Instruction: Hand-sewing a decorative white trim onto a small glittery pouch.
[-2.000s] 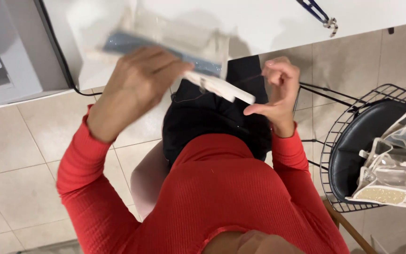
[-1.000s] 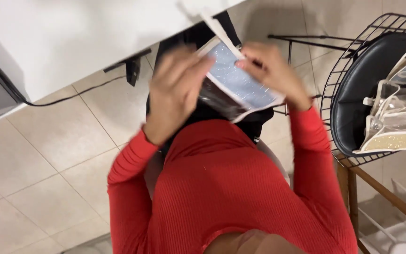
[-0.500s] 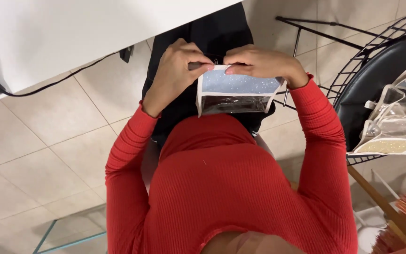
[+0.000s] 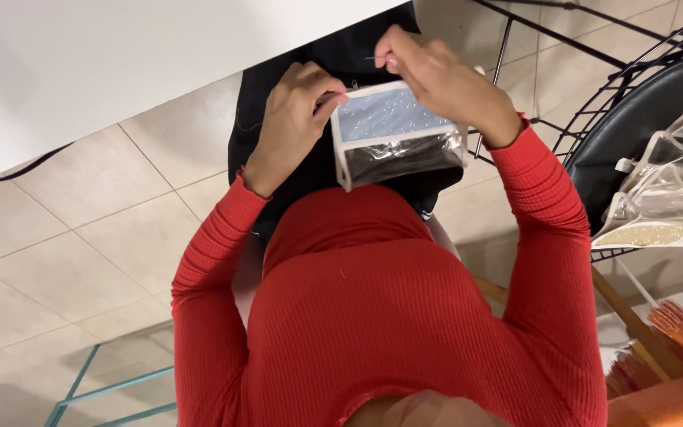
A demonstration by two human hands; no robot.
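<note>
Clear plastic pouch with white trim, held in both hands over the lap.

White tabletop above; black wire chair at right, bearing further clear pouches. The held clear white-edged pouch lies with its long axis across the body, slightly tilted, top edge pointing away. Left hand pinches its upper left corner; right hand grips its upper right edge.

You hold a small clear plastic pouch with white edging near the middle, its upper part pale blue and dotted, its lower part dark. To your right, more clear pouches with white trim lie piled on a black wire chair.
</note>
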